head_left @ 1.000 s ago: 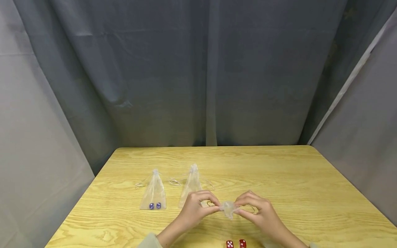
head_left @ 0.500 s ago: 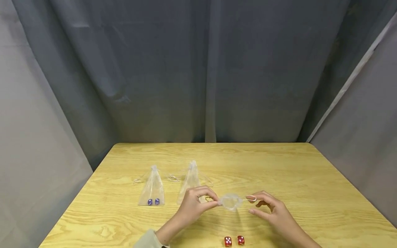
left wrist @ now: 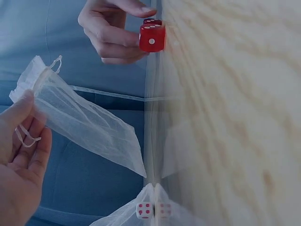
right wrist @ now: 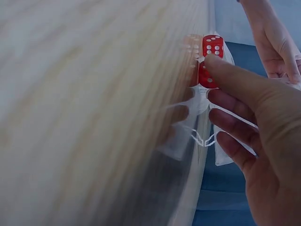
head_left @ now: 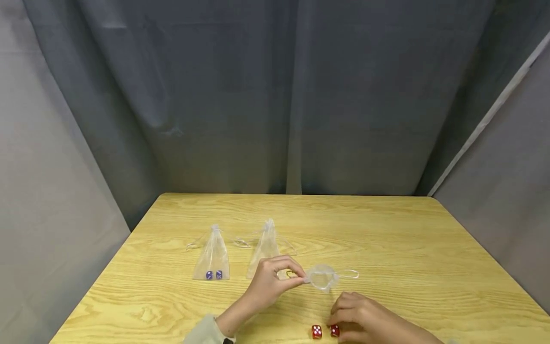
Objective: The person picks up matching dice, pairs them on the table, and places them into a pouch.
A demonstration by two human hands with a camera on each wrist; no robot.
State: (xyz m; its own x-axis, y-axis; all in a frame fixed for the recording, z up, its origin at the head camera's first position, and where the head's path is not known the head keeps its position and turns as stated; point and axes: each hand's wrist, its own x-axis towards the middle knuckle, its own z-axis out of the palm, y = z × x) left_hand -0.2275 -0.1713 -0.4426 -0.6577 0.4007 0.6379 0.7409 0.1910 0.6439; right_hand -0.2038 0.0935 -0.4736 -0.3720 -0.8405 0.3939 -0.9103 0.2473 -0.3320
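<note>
My left hand (head_left: 271,282) pinches the rim of a sheer white organza drawstring bag (head_left: 322,276) above the table. Its mouth is spread in a ring, and a white cord loop sticks out to the right. In the left wrist view the bag (left wrist: 89,117) slants away from the fingers. Low at the table's near side, my right hand (head_left: 363,317) has its thumb and fingers around the right red die (head_left: 334,330); a firm grip does not show. The other red die (head_left: 316,331) lies just left of it.
A sheer bag (head_left: 213,258) with two blue dice (head_left: 209,275) inside lies at left. Right of it lies another bag (head_left: 267,243), partly behind my left hand; a white die (left wrist: 144,210) shows in a bag in the left wrist view. Grey curtains (head_left: 223,95) surround the wooden table (head_left: 408,248).
My right hand has let go of the bag and its cord and moved down to the red dice. The bag's mouth has widened. My left hand has kept its pinch.
</note>
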